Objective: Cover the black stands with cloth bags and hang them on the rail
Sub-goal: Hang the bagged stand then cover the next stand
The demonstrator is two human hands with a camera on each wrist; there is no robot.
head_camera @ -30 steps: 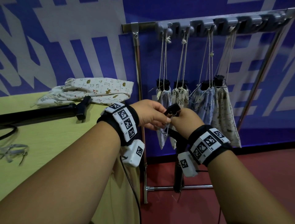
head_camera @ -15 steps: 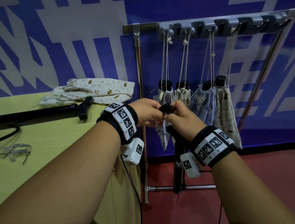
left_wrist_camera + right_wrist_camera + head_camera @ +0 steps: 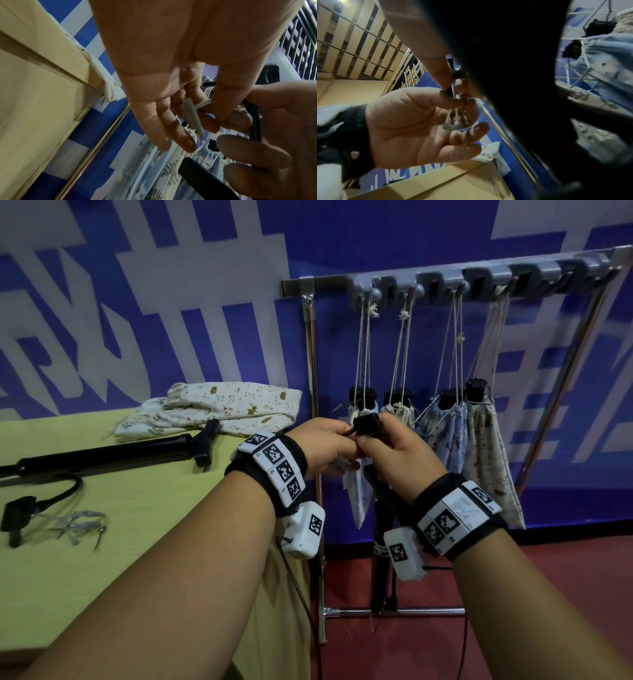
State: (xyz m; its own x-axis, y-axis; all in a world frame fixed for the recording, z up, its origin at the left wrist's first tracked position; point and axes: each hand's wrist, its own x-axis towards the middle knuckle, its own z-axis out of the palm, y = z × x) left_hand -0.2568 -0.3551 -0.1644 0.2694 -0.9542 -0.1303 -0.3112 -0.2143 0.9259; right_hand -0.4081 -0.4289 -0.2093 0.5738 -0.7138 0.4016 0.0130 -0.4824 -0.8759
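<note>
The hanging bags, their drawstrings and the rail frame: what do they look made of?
Hanging bags: thin printed woven cloth, likely cotton; matte, gathered in soft folds at the neck. Drawstrings: pale twisted cord, probably cotton, with frayed knots. Rail frame: polished metal tube, bright streaks along it. Hook strip: grey and matte, probably moulded plastic, though the head view is too blurred to be sure.

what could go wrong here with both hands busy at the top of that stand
1. The right hand holds the black stand near its top only, so its long lower end may swing into the rack's bottom bar.
2. The left hand only pinches a thin drawstring; it could slip free.
3. Hanging bags crowd close behind and might snag.
</note>
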